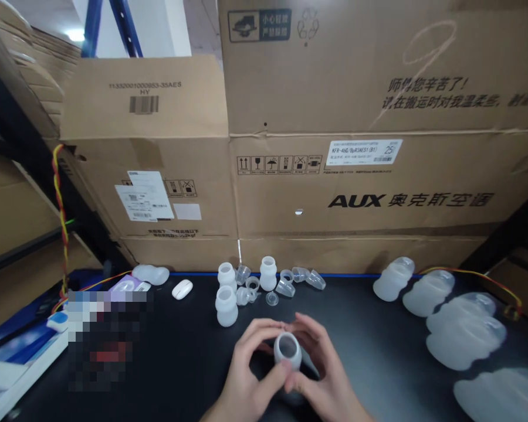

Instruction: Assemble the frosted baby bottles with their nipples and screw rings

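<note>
Between my hands, near the front of the black table, is a small translucent white bottle [287, 351], its open mouth tipped toward me. My left hand [255, 372] curls round its left side with the thumb against the front. From the other side my right hand [323, 372] closes on it, thumb low at the front. A pale greyish part [308, 363] shows under the right fingers; its kind is unclear. Beyond my hands stand open white bottles [226, 308], with clear plastic cups [286, 288], rings [252, 284] and a small clear disc [271, 299] among them.
Along the right side lie several frosted bottles with clear domed tops [466, 343]. A white mouse-shaped object [182, 289] and a purple-and-white package [127, 288] are at left. Large cardboard [361, 223] walls off the table's back; a red-yellow cable [60, 217] hangs left.
</note>
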Demonstrator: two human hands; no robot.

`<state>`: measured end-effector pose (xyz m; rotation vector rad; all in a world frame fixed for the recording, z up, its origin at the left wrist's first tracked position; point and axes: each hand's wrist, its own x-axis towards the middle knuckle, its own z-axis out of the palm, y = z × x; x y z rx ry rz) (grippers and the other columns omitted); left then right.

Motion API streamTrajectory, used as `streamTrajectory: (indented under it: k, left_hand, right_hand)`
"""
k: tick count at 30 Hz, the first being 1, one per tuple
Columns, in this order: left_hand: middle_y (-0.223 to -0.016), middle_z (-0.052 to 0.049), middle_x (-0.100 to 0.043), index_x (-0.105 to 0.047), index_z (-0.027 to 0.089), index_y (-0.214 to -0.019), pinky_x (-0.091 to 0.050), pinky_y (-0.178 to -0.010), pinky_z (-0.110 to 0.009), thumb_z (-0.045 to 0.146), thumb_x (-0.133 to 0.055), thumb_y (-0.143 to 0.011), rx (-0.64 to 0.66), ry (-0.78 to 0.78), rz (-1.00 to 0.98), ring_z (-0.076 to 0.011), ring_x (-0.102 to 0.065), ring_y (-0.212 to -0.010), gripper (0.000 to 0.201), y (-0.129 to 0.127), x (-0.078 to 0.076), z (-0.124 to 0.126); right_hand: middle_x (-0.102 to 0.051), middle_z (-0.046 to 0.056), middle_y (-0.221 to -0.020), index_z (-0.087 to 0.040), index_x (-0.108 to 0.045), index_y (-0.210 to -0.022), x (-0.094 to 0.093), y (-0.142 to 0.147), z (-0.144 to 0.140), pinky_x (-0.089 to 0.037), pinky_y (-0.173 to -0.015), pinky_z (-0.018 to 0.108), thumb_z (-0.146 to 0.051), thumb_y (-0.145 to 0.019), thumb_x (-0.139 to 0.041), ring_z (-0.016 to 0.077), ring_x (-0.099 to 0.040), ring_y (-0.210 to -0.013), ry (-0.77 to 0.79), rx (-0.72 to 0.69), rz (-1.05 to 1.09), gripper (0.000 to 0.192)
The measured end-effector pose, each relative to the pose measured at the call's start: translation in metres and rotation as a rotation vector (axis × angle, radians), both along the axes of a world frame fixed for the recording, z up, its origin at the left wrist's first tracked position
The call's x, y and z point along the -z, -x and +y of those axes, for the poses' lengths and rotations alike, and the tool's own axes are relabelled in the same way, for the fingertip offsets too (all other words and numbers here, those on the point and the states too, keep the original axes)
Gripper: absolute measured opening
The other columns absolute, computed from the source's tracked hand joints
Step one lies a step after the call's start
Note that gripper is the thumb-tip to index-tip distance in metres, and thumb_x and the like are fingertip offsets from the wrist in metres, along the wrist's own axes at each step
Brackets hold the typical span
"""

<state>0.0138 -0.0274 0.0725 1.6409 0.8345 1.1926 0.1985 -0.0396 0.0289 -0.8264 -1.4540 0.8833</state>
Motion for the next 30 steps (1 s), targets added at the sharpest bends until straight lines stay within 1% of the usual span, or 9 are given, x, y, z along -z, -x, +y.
streamTrajectory:
  k: [3, 5, 7, 10, 12, 16, 19, 24, 30]
  left_hand:
    - [-0.115, -0.010, -0.073, -0.074, 0.022, -0.109, -0.056, -0.090, -0.036, 0.033, -0.071, -0.088, -0.060, -0.125, -0.003, -0.0268, -0.071, -0.104, 0.024, -0.002, 0.003, 0.001]
    - [-0.107, -0.009, -0.074, -0.073, 0.022, -0.108, -0.056, -0.087, -0.035, 0.034, -0.068, -0.089, -0.077, -0.156, 0.010, -0.0260, -0.071, -0.099, 0.024, 0.000, 0.004, 0.002]
    - [-0.107, -0.010, -0.074, -0.070, 0.021, -0.111, -0.055, -0.085, -0.034, 0.034, -0.066, -0.089, -0.062, -0.180, 0.058, -0.0258, -0.071, -0.097, 0.025, 0.004, 0.005, 0.002]
    - [-0.104, -0.010, -0.074, -0.068, 0.021, -0.110, -0.053, -0.086, -0.036, 0.034, -0.066, -0.087, -0.026, -0.281, 0.163, -0.0267, -0.071, -0.096, 0.027, 0.012, 0.010, 0.001]
    - [-0.104, -0.010, -0.075, -0.068, 0.021, -0.111, -0.051, -0.089, -0.039, 0.038, -0.067, -0.085, -0.006, -0.348, 0.213, -0.0292, -0.072, -0.098, 0.030, 0.015, 0.017, -0.001]
    - [-0.108, -0.012, -0.076, -0.067, 0.022, -0.119, -0.050, -0.090, -0.040, 0.047, -0.068, -0.084, 0.076, -0.346, 0.295, -0.0317, -0.072, -0.102, 0.043, 0.015, 0.028, -0.003]
    - [-0.107, -0.010, -0.076, -0.068, 0.023, -0.114, -0.051, -0.087, -0.039, 0.044, -0.079, -0.073, 0.095, -0.311, 0.334, -0.0306, -0.072, -0.098, 0.047, 0.010, 0.022, -0.006]
    - [-0.097, -0.005, -0.073, -0.068, 0.023, -0.101, -0.052, -0.077, -0.032, 0.016, -0.076, -0.067, -0.064, -0.221, 0.304, -0.0236, -0.070, -0.089, 0.036, 0.003, 0.004, -0.009]
    - [-0.104, -0.005, -0.071, -0.069, 0.025, -0.110, -0.052, -0.073, -0.028, 0.023, -0.070, -0.085, -0.221, -0.176, 0.281, -0.0200, -0.068, -0.090, 0.025, 0.005, 0.006, 0.002]
  right_hand:
    - [-0.069, 0.011, -0.124, -0.032, -0.050, -0.144, -0.001, -0.006, 0.006, -0.055, -0.103, 0.039, -0.067, -0.097, -0.056, 0.0272, -0.068, -0.119, -0.099, 0.008, -0.074, 0.059]
    - [-0.070, 0.010, -0.116, -0.029, -0.058, -0.135, -0.008, -0.011, 0.017, -0.054, -0.097, 0.036, -0.057, -0.106, -0.044, 0.0239, -0.069, -0.109, -0.087, 0.103, -0.165, 0.043]
    - [-0.071, 0.007, -0.105, -0.026, -0.065, -0.124, -0.018, -0.011, 0.032, -0.054, -0.086, 0.032, -0.046, -0.107, -0.047, 0.0206, -0.069, -0.093, -0.001, 0.155, -0.332, 0.032]
    - [-0.071, 0.004, -0.089, -0.024, -0.071, -0.120, -0.026, 0.003, 0.057, -0.051, -0.075, 0.031, -0.042, -0.102, -0.057, 0.0188, -0.066, -0.077, 0.059, 0.090, -0.672, 0.029]
    - [-0.071, 0.002, -0.083, -0.025, -0.074, -0.117, -0.025, 0.018, 0.070, -0.048, -0.073, 0.030, -0.042, -0.095, -0.067, 0.0193, -0.065, -0.075, 0.044, 0.048, -0.813, 0.028]
    - [-0.070, 0.003, -0.083, -0.026, -0.081, -0.103, -0.019, 0.042, 0.081, -0.046, -0.073, 0.030, -0.037, -0.087, -0.076, 0.0212, -0.065, -0.077, 0.026, 0.022, -0.853, 0.019]
    - [-0.070, 0.003, -0.087, -0.025, -0.081, -0.093, -0.026, 0.036, 0.083, -0.047, -0.073, 0.029, -0.038, -0.092, -0.072, 0.0192, -0.065, -0.078, 0.018, -0.024, -0.798, 0.016]
    - [-0.069, 0.003, -0.080, -0.018, -0.076, -0.090, -0.071, -0.011, 0.091, -0.048, -0.069, 0.027, -0.047, -0.092, -0.071, 0.0177, -0.062, -0.073, 0.034, -0.039, -0.648, 0.029]
    - [-0.071, 0.003, -0.084, -0.021, -0.076, -0.087, -0.145, -0.047, 0.079, -0.046, -0.075, 0.031, -0.052, -0.096, -0.068, 0.0193, -0.062, -0.080, -0.083, 0.031, -0.624, 0.033]
